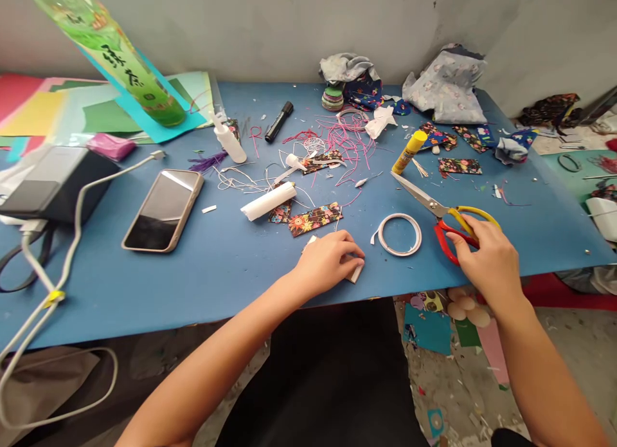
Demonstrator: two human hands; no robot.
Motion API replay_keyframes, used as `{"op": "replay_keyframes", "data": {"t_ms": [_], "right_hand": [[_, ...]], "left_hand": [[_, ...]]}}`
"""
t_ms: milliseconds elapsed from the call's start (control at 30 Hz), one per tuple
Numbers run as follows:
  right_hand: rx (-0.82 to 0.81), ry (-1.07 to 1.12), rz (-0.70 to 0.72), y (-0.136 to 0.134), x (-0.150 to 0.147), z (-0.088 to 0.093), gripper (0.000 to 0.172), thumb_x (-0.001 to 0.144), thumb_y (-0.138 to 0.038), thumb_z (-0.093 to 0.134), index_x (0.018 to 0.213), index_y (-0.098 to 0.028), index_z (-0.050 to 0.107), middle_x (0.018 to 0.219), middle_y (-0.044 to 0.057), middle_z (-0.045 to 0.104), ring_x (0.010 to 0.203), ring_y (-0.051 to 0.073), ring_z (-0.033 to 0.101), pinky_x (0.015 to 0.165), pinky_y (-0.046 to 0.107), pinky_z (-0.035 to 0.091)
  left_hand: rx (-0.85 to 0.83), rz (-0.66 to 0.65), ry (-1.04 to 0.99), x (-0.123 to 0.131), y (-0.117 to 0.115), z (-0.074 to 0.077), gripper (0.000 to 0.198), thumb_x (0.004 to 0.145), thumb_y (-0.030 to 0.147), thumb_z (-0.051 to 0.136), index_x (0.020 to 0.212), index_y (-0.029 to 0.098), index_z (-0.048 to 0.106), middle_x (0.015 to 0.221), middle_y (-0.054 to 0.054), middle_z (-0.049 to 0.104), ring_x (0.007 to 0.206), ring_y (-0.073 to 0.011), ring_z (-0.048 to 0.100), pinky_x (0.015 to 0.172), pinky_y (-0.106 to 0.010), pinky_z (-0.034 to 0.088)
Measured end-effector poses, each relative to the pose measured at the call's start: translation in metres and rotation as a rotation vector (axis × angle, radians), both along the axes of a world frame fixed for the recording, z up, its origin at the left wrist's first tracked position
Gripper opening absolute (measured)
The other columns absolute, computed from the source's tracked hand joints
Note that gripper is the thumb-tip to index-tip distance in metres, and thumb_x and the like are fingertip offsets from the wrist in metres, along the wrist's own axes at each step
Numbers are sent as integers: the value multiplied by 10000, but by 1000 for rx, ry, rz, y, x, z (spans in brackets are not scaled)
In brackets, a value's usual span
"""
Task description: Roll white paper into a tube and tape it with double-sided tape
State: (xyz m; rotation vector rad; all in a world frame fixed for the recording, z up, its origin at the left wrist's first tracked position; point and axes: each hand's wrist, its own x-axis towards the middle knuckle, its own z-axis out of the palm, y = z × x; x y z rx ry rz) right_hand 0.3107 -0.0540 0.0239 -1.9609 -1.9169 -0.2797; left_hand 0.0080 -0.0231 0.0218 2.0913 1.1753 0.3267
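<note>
My left hand [328, 262] is closed over a small pale piece [355, 273] at the table's front edge, its fingers curled and partly hiding it. My right hand [486, 257] grips the scissors [436, 207], with fingers at the red and yellow handles; the blades point up and left and look nearly closed. Between the hands lies a roll of white tape [400, 235] with a loose end. A floral fabric strip [315, 220] is just beyond my left hand. A yellow glue stick [409, 152] stands beside the scissor tips.
On the blue table [231, 267] are a phone [162, 210], a white roll [268, 200], a glue bottle [230, 142], a black marker [279, 121] and tangled pink cords [344, 141]. A green bottle [120, 61] stands back left; crumpled fabric [448, 83] lies back right.
</note>
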Motion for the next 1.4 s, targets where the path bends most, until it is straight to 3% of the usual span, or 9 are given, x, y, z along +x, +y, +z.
{"op": "replay_keyframes", "data": {"t_ms": [233, 367, 500, 667, 833, 967, 1067, 1300, 1400], "right_hand": [[-48, -6, 18, 5, 23, -13, 398, 883, -422, 491, 1155, -169, 635, 1142, 142, 638, 1080, 316, 575, 893, 450, 455], [26, -68, 32, 7, 8, -5, 343, 883, -396, 516, 1110, -179, 653, 1198, 146, 614, 1107, 337, 558, 933, 515, 413], [77, 49, 261, 10, -25, 3, 252, 890, -317, 542, 1052, -168, 664, 1116, 130, 651, 1064, 275, 586, 944, 441, 449], [30, 158, 485, 22, -70, 10, 174, 903, -261, 526, 967, -188, 671, 1013, 95, 692, 973, 239, 629, 888, 405, 492], [-34, 190, 653, 48, -109, 29, 174, 910, -235, 523, 963, -158, 669, 947, 81, 713, 886, 211, 657, 803, 335, 505], [-123, 240, 736, 75, -135, 45, 162, 904, -233, 532, 927, -161, 675, 903, 61, 720, 825, 196, 658, 731, 307, 484], [-207, 384, 792, 88, -149, 46, 133, 888, -225, 555, 871, -168, 675, 838, 38, 714, 760, 163, 642, 684, 270, 466], [-452, 871, 714, 79, -157, 30, 78, 888, -229, 549, 895, -191, 617, 787, 8, 673, 692, 116, 623, 651, 224, 510], [-541, 1029, 667, 70, -156, 28, 22, 849, -227, 606, 863, -209, 604, 799, 7, 658, 725, 122, 637, 659, 221, 541]], "left_hand": [[93, -82, 172, 4, -2, 9, 175, 902, 271, 516, 881, 220, 682, 970, -17, 638, 919, -188, 615, 673, -262, 444], [126, -106, 331, 7, -3, 14, 210, 939, 255, 427, 900, 183, 620, 965, -47, 620, 858, -218, 632, 601, -285, 439], [145, 28, 343, 5, 4, 7, 199, 962, 258, 369, 953, 171, 547, 998, -78, 614, 829, -230, 639, 623, -303, 446], [47, 165, 154, -2, 16, -1, 159, 946, 189, 364, 863, 175, 499, 879, -75, 646, 808, -219, 628, 673, -310, 442], [-170, 269, -293, -16, 26, 9, 79, 872, 216, 514, 810, 171, 531, 791, -17, 655, 667, -135, 615, 591, -241, 445], [-434, 355, -550, -30, 39, 17, 217, 738, 304, 705, 799, 160, 554, 727, -17, 671, 621, -131, 616, 431, -171, 385], [-526, 363, -644, -36, 45, 14, 314, 682, 336, 769, 858, 152, 586, 735, -28, 684, 619, -123, 611, 423, -152, 402], [-513, 425, -859, -35, 41, -2, 285, 876, 408, 570, 1045, 179, 566, 517, 84, 466, 435, -54, 434, 427, -145, 438], [-588, 456, -891, -34, 36, -1, 285, 865, 431, 580, 960, 163, 597, 568, 58, 513, 441, -53, 472, 426, -151, 462]]}}
